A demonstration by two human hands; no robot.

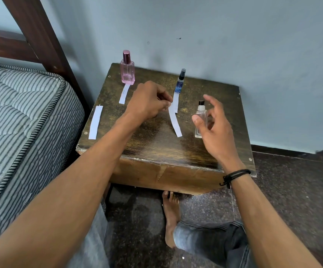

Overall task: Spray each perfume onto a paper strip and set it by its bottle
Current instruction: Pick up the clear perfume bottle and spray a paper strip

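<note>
Three perfume bottles stand on the wooden table (149, 144). A pink bottle (127, 71) is at the back left with a paper strip (124, 94) lying in front of it. The slim blue bottle (180, 82) at the back middle has a strip (175, 102) before it. A clear bottle (200, 120) with a black cap stands at the right. My left hand (149, 102) pinches the top of a curved paper strip (175, 121) above the table. Spread open beside the clear bottle, my right hand (212, 122) holds nothing. One more strip (95, 122) lies at the table's left edge.
A striped mattress (25, 120) and dark wooden bed frame (39, 35) stand close on the left. A blue-grey wall (234, 45) rises right behind the table. My bare foot (171, 213) and jeans-clad legs rest on the dark speckled floor below.
</note>
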